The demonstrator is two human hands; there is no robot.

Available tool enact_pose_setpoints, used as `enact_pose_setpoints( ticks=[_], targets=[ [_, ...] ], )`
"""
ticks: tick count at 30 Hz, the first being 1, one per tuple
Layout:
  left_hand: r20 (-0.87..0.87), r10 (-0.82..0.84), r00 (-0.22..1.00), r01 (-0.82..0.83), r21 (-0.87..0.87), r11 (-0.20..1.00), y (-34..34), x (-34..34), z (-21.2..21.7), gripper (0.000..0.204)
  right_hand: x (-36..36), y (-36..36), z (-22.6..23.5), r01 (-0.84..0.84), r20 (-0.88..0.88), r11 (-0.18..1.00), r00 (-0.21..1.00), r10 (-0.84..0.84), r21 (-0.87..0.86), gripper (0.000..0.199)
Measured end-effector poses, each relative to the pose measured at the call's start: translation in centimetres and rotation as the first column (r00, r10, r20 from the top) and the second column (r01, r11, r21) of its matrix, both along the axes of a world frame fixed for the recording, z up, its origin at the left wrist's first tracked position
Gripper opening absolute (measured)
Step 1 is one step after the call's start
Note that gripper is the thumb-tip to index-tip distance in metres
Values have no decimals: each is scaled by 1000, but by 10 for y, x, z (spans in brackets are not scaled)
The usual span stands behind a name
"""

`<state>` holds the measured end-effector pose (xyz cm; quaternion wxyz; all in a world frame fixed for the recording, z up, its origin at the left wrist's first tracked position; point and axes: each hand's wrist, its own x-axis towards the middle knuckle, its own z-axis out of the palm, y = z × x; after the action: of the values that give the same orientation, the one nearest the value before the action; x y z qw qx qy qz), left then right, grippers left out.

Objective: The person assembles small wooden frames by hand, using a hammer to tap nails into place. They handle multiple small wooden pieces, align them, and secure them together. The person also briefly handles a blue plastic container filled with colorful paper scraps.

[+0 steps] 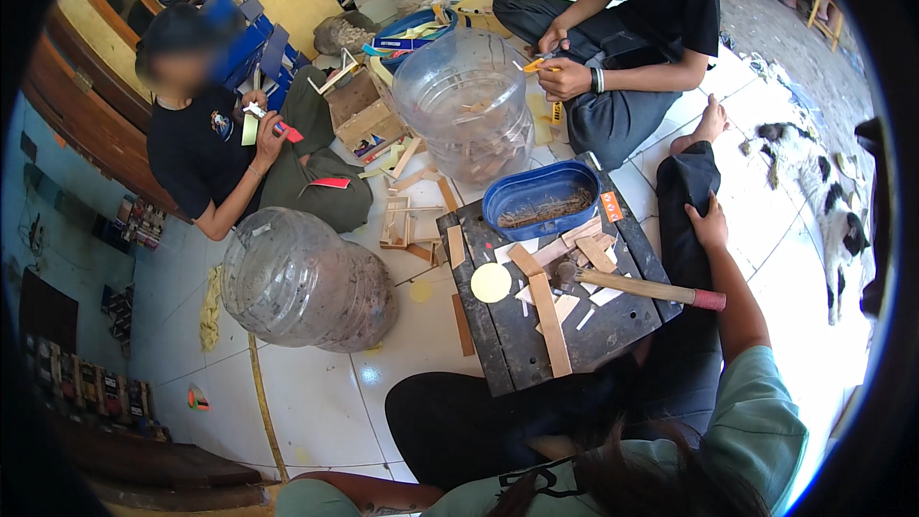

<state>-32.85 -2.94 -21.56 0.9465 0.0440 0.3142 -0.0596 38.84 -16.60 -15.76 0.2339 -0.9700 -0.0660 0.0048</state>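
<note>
My right hand [706, 223] rests on my dark trouser leg, fingers spread and holding nothing. My left forearm [383, 490] shows at the lower edge; the hand itself is out of view. In front of me stands a low black worktable [503, 345]. A hammer [651, 287] with a wooden handle and red grip lies across it, its end jutting past the right edge. Beside the hammer head lie wooden strips [550, 325], small wood offcuts [595, 254], white slips and a round pale yellow disc [491, 282]. A blue tub [541, 193] with brown bits inside sits at the table's far side.
Two large clear plastic containers [311, 278] stand left and beyond the table. Wooden frames [407, 222] lie on the tiles [316, 402]. One person [215, 124] sits at left with red and pale pieces, another [661, 29] beyond with a yellow tool. A cat [823, 191] lies right.
</note>
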Motion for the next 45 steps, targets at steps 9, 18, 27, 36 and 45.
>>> enact_pose_setpoints(
  ticks=[9,18,27,36,45],
  targets=[
    [0,-10,1000,10,-1,1000,1,2,1,53,0,-1,-2,9,2,1000,1000,-9,3,81],
    [-1,-45,999,45,2,999,-3,0,0,52,2,-4,-3,28,-14,999,1000,-28,19,80],
    [-222,-626,747,660,354,662,6,-18,20,52,23,-16,-33,-24,58,994,998,17,105,81],
    [-585,-777,233,857,501,-121,0,-37,80,52,24,-32,-49,-200,43,953,980,195,229,78],
    [-790,604,107,692,495,526,-56,-73,22,70,-84,-165,-87,-88,48,890,996,74,447,55]
  ],
)
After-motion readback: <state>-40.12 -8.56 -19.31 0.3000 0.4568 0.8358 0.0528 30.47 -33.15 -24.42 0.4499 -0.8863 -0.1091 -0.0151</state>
